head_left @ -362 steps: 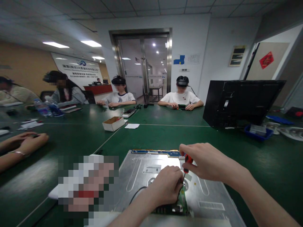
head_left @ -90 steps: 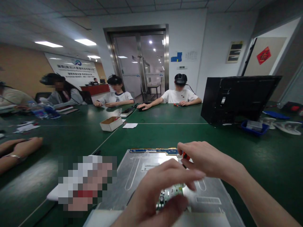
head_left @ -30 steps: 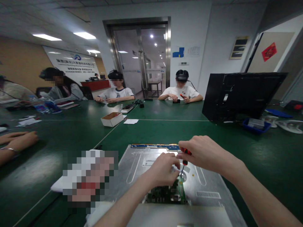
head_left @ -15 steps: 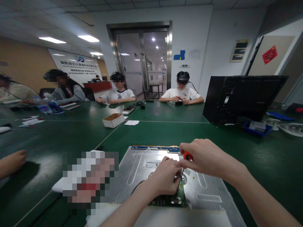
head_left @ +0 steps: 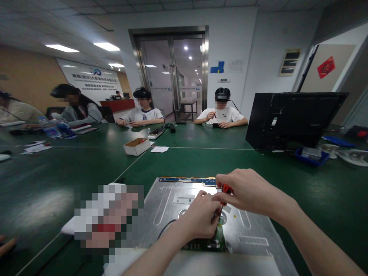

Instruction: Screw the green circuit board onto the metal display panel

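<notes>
A silver metal panel lies flat in front of me, with a blue strip board along its far edge and a green circuit board near its middle. My right hand is closed round a red and black screwdriver, whose shaft points down at the green board. Just left of it, my left hand has its fingers bent together at the screwdriver's lower end, over the board's edge. What its fingertips pinch, if anything, is hidden.
A blurred white and pink item lies left of the panel. Beyond are an open box, a black monitor and a blue tray. Several people sit round the green table; another person's hand shows at lower left.
The screwdriver's handle has turned a little in my right hand, while my left hand stays in place. The other person's hand at the left has drawn back toward the frame's edge.
</notes>
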{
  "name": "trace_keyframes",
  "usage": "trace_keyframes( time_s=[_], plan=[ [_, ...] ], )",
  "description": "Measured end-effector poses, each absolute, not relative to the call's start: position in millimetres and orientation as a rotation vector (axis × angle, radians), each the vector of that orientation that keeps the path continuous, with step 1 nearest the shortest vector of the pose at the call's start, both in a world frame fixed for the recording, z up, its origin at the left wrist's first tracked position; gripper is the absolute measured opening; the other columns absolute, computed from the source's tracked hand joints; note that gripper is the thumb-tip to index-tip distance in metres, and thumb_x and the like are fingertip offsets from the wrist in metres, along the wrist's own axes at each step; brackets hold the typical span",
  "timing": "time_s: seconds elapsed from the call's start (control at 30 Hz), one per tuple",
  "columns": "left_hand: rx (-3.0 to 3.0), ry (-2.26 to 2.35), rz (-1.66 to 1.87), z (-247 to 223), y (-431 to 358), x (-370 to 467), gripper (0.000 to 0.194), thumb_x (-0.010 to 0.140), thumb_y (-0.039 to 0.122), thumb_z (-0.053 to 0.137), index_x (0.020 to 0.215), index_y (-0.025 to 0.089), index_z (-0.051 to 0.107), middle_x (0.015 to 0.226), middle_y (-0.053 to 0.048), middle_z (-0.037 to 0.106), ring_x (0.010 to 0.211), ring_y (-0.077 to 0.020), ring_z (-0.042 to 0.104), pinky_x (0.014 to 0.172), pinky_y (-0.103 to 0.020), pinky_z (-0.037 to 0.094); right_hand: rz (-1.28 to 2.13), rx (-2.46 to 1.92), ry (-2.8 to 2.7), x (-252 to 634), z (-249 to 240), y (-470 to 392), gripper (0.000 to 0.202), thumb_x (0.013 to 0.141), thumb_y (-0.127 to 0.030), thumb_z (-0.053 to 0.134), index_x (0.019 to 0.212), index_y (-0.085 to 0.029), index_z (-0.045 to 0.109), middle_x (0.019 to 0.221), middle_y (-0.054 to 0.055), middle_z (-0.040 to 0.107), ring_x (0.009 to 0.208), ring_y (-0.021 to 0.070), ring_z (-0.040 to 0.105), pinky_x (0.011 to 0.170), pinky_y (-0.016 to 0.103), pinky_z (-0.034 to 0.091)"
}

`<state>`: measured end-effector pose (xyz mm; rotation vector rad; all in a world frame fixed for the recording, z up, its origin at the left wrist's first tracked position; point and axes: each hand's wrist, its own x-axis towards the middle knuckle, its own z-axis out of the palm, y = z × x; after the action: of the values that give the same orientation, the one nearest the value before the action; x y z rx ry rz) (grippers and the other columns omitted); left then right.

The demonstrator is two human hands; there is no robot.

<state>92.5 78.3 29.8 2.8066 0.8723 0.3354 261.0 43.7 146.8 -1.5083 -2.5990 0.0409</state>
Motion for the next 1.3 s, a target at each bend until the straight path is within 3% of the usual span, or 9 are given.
trace_keyframes(
  time_s=[0.1, 0.23, 0.5, 0.7, 0.8, 1.0, 1.1, 1.2, 1.3],
  plan=[
    [2.801, 0.87, 0.365, 29.6, 77.5, 91.7, 0.011, 0.074, 0.012, 0.061, 0.083, 0.018, 0.058, 0.094, -0.007, 0.068, 0.092, -0.0273, 0.062, 0.083, -0.039, 0.04, -0.005, -1.553, -2.596, 261.2, 146.2, 44.5, 0.019, 0.094, -0.038, 0.052, 0.086, -0.023, 0.061, 0.072, 0.002, 0.069, 0.064, 0.0189, 0.063, 0.052, 0.028, 0.024],
    [2.776, 0.852, 0.346, 30.5, 77.0, 91.7, 0.016, 0.071, 0.01, 0.06, 0.085, 0.019, 0.058, 0.094, -0.006, 0.067, 0.09, -0.0256, 0.061, 0.084, -0.038, 0.04, 0.025, -1.482, -2.601, 263.9, 144.8, 43.4, 0.006, 0.083, -0.019, 0.058, 0.088, -0.021, 0.056, 0.08, 0.001, 0.069, 0.068, 0.0174, 0.063, 0.053, 0.027, 0.026],
    [2.806, 0.861, 0.329, 32.8, 76.1, 92.5, 0.011, 0.071, 0.01, 0.06, 0.074, 0.018, 0.054, 0.084, -0.004, 0.066, 0.084, -0.0242, 0.061, 0.082, -0.038, 0.04, 0.059, -1.517, -2.581, 262.6, 145.3, 46.3, 0.021, 0.091, -0.044, 0.058, 0.088, -0.024, 0.062, 0.077, 0.001, 0.071, 0.068, 0.0199, 0.064, 0.053, 0.027, 0.026],
    [2.814, 0.868, 0.344, 33.0, 74.4, 92.4, 0.012, 0.071, 0.01, 0.06, 0.078, 0.018, 0.055, 0.091, -0.006, 0.066, 0.087, -0.0243, 0.061, 0.082, -0.037, 0.04, -0.034, -1.564, -2.58, 263.5, 142.8, 48.0, 0.002, 0.086, -0.024, 0.058, 0.087, -0.022, 0.06, 0.075, 0.001, 0.069, 0.064, 0.0178, 0.062, 0.051, 0.027, 0.022],
    [2.792, 0.849, 0.351, 31.5, 75.3, 92.7, 0.016, 0.07, 0.009, 0.06, 0.082, 0.018, 0.056, 0.093, -0.006, 0.066, 0.09, -0.025, 0.061, 0.084, -0.038, 0.04, 0.011, -1.498, -2.591, 265.3, 142.9, 45.5, 0.013, 0.079, -0.019, 0.062, 0.089, -0.021, 0.055, 0.079, 0.0, 0.069, 0.066, 0.0173, 0.061, 0.052, 0.026, 0.024],
    [2.797, 0.851, 0.37, 30.0, 75.9, 93.1, 0.012, 0.07, 0.009, 0.059, 0.076, 0.018, 0.053, 0.085, -0.005, 0.066, 0.085, -0.0251, 0.062, 0.082, -0.038, 0.04, -0.012, -1.543, -2.598, 264.2, 146.0, 45.5, 0.021, 0.092, -0.043, 0.057, 0.088, -0.022, 0.059, 0.073, 0.002, 0.068, 0.063, 0.0185, 0.061, 0.051, 0.027, 0.023],
    [2.819, 0.864, 0.374, 30.3, 75.1, 92.9, 0.011, 0.071, 0.01, 0.059, 0.076, 0.018, 0.052, 0.087, -0.006, 0.066, 0.087, -0.0255, 0.061, 0.081, -0.038, 0.04, -0.059, -1.591, -2.599, 263.0, 146.2, 47.9, 0.022, 0.095, -0.038, 0.05, 0.083, -0.022, 0.06, 0.069, 0.002, 0.067, 0.059, 0.0175, 0.06, 0.05, 0.028, 0.022],
    [2.808, 0.856, 0.348, 30.1, 75.6, 92.8, 0.013, 0.07, 0.011, 0.059, 0.079, 0.018, 0.053, 0.09, -0.006, 0.066, 0.087, -0.0247, 0.061, 0.082, -0.038, 0.04, -0.016, -1.522, -2.61, 264.7, 145.3, 47.0, 0.004, 0.086, -0.024, 0.057, 0.089, -0.021, 0.057, 0.073, 0.001, 0.067, 0.061, 0.0167, 0.059, 0.051, 0.026, 0.024],
    [2.791, 0.837, 0.343, 29.6, 76.8, 93.0, 0.017, 0.071, 0.011, 0.058, 0.085, 0.018, 0.054, 0.093, -0.006, 0.066, 0.089, -0.0249, 0.061, 0.084, -0.038, 0.04, 0.056, -1.427, -2.621, 267.1, 145.3, 43.5, 0.017, 0.078, -0.021, 0.063, 0.091, -0.021, 0.052, 0.078, 0.0, 0.067, 0.063, 0.0163, 0.058, 0.051, 0.026, 0.026]
  ],
)
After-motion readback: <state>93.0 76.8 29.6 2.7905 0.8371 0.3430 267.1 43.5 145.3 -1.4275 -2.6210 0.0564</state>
